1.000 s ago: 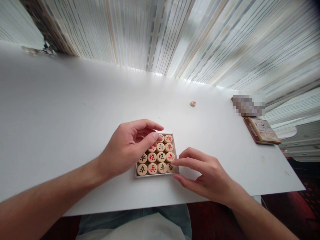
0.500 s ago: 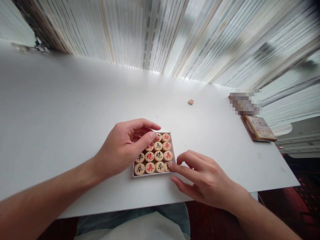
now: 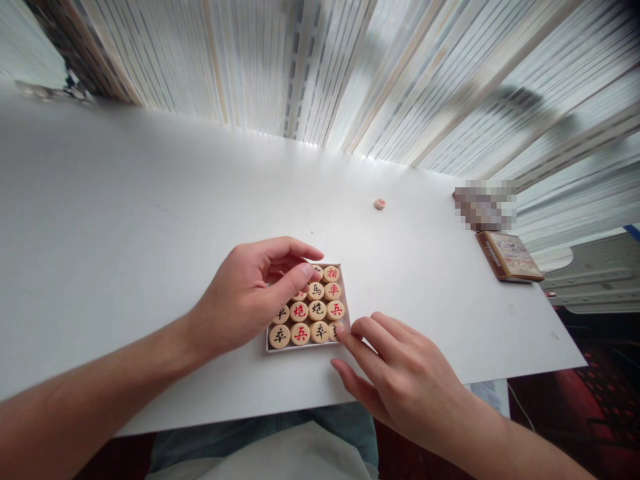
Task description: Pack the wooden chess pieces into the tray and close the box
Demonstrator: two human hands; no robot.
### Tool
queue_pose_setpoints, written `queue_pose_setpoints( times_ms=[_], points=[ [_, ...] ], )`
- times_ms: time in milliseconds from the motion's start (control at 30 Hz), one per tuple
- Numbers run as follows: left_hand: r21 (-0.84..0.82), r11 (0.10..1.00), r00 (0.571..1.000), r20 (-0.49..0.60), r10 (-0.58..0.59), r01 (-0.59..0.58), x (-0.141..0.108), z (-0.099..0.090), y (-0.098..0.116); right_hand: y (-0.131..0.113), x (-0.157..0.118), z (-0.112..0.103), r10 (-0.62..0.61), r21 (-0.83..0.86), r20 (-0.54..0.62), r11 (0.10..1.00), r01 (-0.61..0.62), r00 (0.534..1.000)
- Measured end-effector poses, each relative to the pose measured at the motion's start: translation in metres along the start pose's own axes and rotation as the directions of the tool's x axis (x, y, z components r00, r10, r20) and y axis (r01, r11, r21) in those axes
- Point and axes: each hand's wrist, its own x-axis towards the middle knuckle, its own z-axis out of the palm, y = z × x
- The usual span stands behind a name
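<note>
A shallow box (image 3: 305,349) holds rows of round wooden Chinese chess pieces with red and black characters. My left hand (image 3: 255,280) curves over its far left part and hides several pieces; the thumb and index finger are apart, and nothing shows between them. My right hand (image 3: 400,367) is at the near right corner. Its index fingertip rests on the corner piece (image 3: 335,331), while the thumb sticks out, apart from the box. Beyond the box, a single red-marked chess piece (image 3: 380,204) lies on the white table.
A flat brown-edged box (image 3: 509,256) with a picture lies on the white table (image 3: 150,200) at the right. Behind it is a blurred-out object (image 3: 483,205). Striped curtains (image 3: 250,67) hang along the back edge. A small metallic item (image 3: 75,89) sits far left.
My right hand has shifted slightly, its thumb moving nearer the box's front edge and its index finger more steeply bent onto the corner piece. My left hand is nearly still.
</note>
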Motion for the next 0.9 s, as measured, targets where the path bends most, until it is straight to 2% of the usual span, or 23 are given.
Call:
queue_pose_setpoints(
  times_ms=[200,333,467,600,900],
  points=[
    [0.004,1.000,1.000,0.006,0.013,-0.013,0.000,0.000,0.000,-0.016,0.004,0.001,0.068,-0.068,-0.013,0.995,-0.069,0.998],
    [0.019,0.999,0.999,0.003,0.033,-0.033,-0.001,0.000,0.000,-0.016,0.007,-0.002,0.092,-0.052,-0.032,0.994,-0.094,0.995],
    [0.042,0.998,0.999,0.002,0.048,-0.048,-0.001,0.001,0.002,-0.004,0.005,-0.010,0.008,0.068,-0.038,0.998,-0.005,0.999],
    [0.039,0.999,0.999,0.006,0.033,-0.033,0.000,0.002,0.003,0.013,0.000,-0.016,-0.022,0.218,-0.002,0.976,0.022,1.000],
    [0.039,0.999,1.000,0.011,-0.014,0.014,0.001,0.002,0.001,0.045,0.003,-0.015,-0.209,0.393,0.076,0.905,0.163,0.975]
  ],
)
